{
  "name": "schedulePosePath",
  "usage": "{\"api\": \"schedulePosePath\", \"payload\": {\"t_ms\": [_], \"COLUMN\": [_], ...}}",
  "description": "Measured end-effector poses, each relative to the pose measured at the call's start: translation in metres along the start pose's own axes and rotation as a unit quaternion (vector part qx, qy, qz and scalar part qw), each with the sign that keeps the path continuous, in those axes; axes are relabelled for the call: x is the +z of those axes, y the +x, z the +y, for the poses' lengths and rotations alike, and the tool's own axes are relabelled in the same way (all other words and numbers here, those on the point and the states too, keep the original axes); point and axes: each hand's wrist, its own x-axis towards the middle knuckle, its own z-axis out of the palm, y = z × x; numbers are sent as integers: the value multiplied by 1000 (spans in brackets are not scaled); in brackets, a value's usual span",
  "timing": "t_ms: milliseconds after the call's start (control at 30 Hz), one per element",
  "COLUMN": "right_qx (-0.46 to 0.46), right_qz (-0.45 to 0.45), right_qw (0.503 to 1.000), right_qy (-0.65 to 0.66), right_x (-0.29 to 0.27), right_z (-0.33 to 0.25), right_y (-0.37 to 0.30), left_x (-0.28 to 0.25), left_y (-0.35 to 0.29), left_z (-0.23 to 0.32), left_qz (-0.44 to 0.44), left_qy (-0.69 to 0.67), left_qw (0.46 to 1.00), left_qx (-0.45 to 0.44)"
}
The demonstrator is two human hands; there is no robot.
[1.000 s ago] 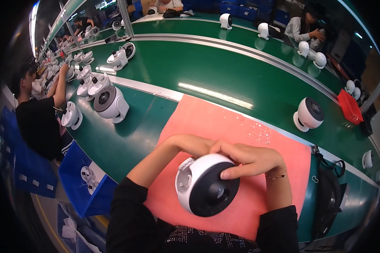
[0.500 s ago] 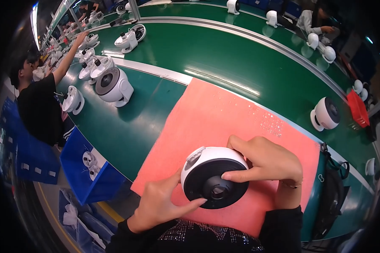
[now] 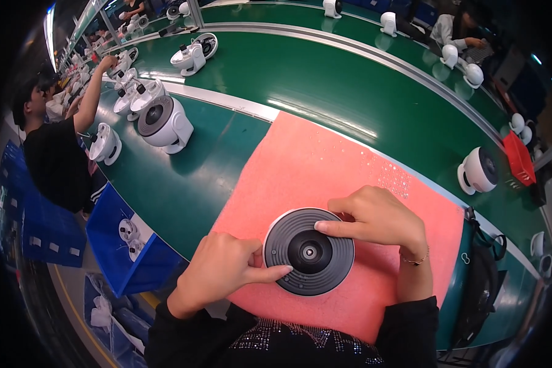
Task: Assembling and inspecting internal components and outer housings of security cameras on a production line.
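Observation:
A round white fan-like unit with a dark grey ringed face is held above the pink mat, its face turned up toward me. My left hand grips its left edge, the thumb lying on the lower left of the face and the other fingers curled at the side. From the upper right, my right hand holds the rim with its thumb pressed on the face near the raised black centre. The unit's back and the fingertips beneath it are hidden. Under it the pink mat covers part of the green bench.
A similar unit and open white housings stand at left. Another unit rides the green belt at right. A blue bin and co-worker are left; a black bag lies right.
The unit has tipped so its face points more squarely up at me, hiding its white side. Both hands have shifted with it. Units on the near belt slid right, and the co-worker's raised arm moved.

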Motion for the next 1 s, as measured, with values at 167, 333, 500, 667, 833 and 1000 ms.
{"api": "schedulePosePath", "payload": {"t_ms": [167, 333, 500, 667, 833, 1000], "right_qx": [30, -90, -243, -290, -127, 4], "right_qz": [2, 146, 56, 31, 64, -100], "right_qw": [995, 979, 968, 956, 989, 983], "right_qy": [-93, -115, -34, -25, 44, 154], "right_x": [0, 1, 7, 4, 12, 19], "right_z": [-10, -22, -40, -30, -11, 7], "right_y": [-6, -13, -13, -17, 6, 24], "left_x": [-5, -4, -7, -8, -6, 42], "left_y": [-1, 2, 2, 5, 10, 0], "left_z": [0, -5, -9, -9, -10, -33], "left_qz": [-10, -23, -25, -29, -98, -139], "left_qy": [-6, -10, 23, 59, 68, -390], "left_qw": [1000, 1000, 999, 998, 992, 904], "left_qx": [14, 5, 14, 17, -44, -106]}}
